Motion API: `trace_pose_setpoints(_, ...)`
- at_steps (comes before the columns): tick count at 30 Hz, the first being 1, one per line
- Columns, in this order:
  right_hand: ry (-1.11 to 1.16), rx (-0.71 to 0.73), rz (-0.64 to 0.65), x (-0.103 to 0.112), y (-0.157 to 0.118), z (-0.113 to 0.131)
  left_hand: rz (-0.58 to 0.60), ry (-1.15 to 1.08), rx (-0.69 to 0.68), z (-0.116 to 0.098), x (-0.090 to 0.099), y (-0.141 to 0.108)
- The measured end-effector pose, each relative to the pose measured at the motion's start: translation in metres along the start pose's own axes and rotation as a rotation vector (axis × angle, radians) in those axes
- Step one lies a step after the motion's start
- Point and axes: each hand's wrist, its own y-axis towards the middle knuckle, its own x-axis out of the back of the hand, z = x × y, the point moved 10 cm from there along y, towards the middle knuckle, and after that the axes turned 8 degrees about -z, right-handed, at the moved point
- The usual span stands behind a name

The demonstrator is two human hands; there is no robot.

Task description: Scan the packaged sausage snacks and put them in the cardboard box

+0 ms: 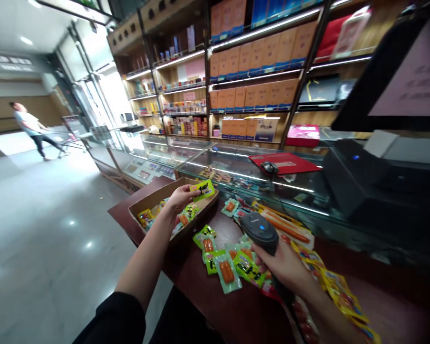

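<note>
Between the thumb and fingers of my left hand (182, 198) is a small yellow-green snack packet (203, 189), raised over the far end of an open cardboard box (136, 206). More small packets lie inside that box. My right hand (277, 260) is wrapped round the handle of a black barcode scanner (260, 228) with a blue light on top. Below and left of the scanner, several sausage packets (226, 271) in clear and green wrapping lie loose on the dark red counter (189, 265). Long sausage packs (289, 228) lie beyond my right hand.
Yellow snack packets (343, 291) trail along the right of the counter. Behind stands a glass display case (215, 157) with a red mat (289, 163) and a computer mouse (269, 167). A black monitor (379, 67) juts in at right. A person (30, 125) walks far left.
</note>
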Motion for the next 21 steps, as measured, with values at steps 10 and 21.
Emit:
trace_pose_setpoints(10,-0.071,-0.038,0.061,-0.001,0.006,-0.009,-0.191,-0.003,-0.138,-0.058,0.099,-0.022)
trace_pose_setpoints(21,-0.076,0.039,-0.062,0.028,0.004,0.015,0.057,0.091,0.032,0.021,-0.023,0.001)
